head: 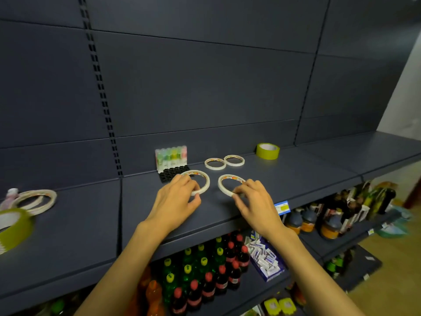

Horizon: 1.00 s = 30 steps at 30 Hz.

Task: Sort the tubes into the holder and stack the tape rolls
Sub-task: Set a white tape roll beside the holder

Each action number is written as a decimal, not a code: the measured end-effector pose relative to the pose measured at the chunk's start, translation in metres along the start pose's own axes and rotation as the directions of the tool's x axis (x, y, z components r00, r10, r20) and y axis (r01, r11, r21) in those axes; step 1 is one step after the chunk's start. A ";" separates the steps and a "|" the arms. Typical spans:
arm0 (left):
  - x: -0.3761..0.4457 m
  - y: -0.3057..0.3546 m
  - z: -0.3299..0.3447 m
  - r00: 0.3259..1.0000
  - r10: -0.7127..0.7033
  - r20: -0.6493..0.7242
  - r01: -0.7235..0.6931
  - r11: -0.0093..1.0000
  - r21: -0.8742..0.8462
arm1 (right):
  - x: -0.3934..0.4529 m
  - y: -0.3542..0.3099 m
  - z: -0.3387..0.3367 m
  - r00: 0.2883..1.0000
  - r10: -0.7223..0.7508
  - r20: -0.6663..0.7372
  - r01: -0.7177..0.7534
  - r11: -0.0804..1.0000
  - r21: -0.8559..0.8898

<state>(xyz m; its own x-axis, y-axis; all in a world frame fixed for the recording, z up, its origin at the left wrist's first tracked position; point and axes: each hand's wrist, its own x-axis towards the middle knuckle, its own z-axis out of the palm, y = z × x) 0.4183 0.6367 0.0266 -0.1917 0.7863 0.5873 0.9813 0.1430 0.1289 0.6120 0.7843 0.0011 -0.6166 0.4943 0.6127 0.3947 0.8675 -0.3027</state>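
Item: shelf (284, 179), stock in hand, stacking step.

- Left hand (175, 199): fingers curled over the near rim of the left roll (205, 176), thumb below; we read it as pinching that roll, which lies flat just in front of the holder (172, 173).
- Right hand (255, 199): fingertips pinch the near rim of the right roll (222, 182), also flat on the shelf. The two rolls sit near each other, not touching.
- Tubes (171, 154): a row stands upright in the back of the holder; front sockets look unfilled.
- Back pair (224, 162): two thin rolls side by side, touching or nearly so.
- Green roll (268, 151): wide, upright on its flat face, by the back wall.
- Far left: a loose pile of rolls (36, 199) and a second green roll (13, 226), blurred.

Risks, as we judge them:
1. Thin rings held at one edge may tip or slip when lifted, and roll off the front lip onto the bottles (205, 281) below.
2. The left roll sits close to the holder; a careless lift could knock it and topple the tubes.
3. Narrow rolls stacked off-centre may slide apart.
4. The far-left rolls may be overlooked.
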 end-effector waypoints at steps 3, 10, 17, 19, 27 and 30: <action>0.029 0.002 0.025 1.000 -0.004 -0.002 0.004 1.000 0.008 | 0.020 0.032 0.006 1.000 -0.014 0.021 0.014 1.000 0.002; 0.091 0.003 0.083 0.999 -0.047 0.001 0.047 0.999 0.006 | 0.079 0.108 0.023 0.995 -0.041 0.086 0.042 0.999 -0.006; 0.137 -0.003 0.127 0.992 -0.122 -0.001 0.122 0.991 0.054 | 0.128 0.166 0.047 0.990 -0.072 0.125 0.070 0.997 0.018; 0.150 -0.004 0.137 0.990 -0.143 0.008 0.142 0.988 0.068 | 0.140 0.177 0.054 0.987 -0.088 0.136 0.085 0.996 0.028; 0.195 -0.006 0.180 0.952 -0.288 0.107 0.272 0.952 0.137 | 0.195 0.211 0.084 0.965 -0.158 0.208 0.142 0.986 0.087; 0.201 -0.006 0.190 0.940 -0.325 0.106 0.306 0.938 0.162 | 0.208 0.219 0.093 0.952 -0.184 0.243 0.163 0.981 0.105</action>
<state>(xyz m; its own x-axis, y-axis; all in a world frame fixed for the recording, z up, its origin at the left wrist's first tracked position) 0.3768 0.9080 -0.0081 -0.4974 0.7559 0.4257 0.8645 0.4725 0.1711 0.5068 1.0824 -0.0061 -0.8254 0.3242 0.4623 0.2152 0.9376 -0.2733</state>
